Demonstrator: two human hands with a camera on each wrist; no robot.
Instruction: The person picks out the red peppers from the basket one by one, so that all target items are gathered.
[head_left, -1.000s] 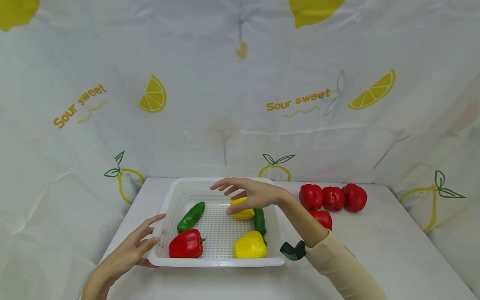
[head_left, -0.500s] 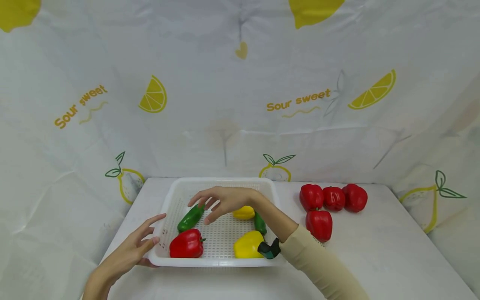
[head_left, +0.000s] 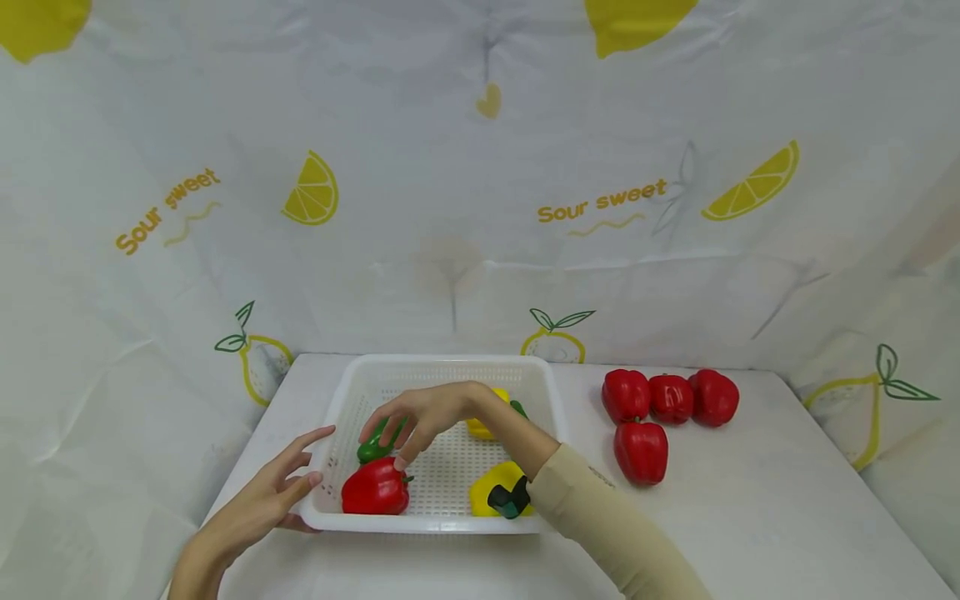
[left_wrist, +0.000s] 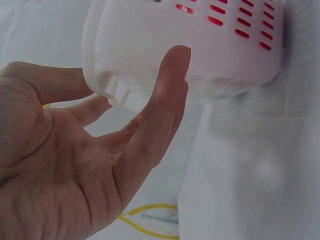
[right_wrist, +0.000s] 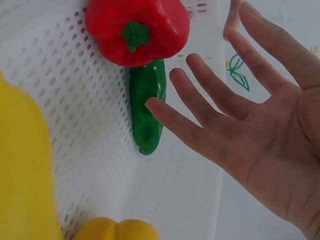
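My left hand (head_left: 262, 492) is at the left side of a white perforated basket (head_left: 442, 524), thumb and index fingertips right at its rim (left_wrist: 90, 55), the lower fingers slightly bent along the outer wall. Over the basket's left part hovers my right hand (head_left: 420, 417), palm down, fingers spread and holding nothing. Beneath those fingers lies a green chili pepper (right_wrist: 145, 125), partly hidden in the head view. A red bell pepper (head_left: 375, 487) sits in the near left corner, the right thumb close above it.
The basket also holds a near yellow bell pepper (head_left: 483, 492), a far yellow one (head_left: 480, 429) and another green pepper (head_left: 518, 408), partly behind the right forearm. Right of the basket, several red bell peppers (head_left: 641, 452) sit on the white table (head_left: 750, 508). A lemon-print sheet (head_left: 450, 208) hangs behind.
My right hand has moved left and toward me, from above the far yellow bell pepper to above the left green chili pepper. The left hand stays at the basket's side.
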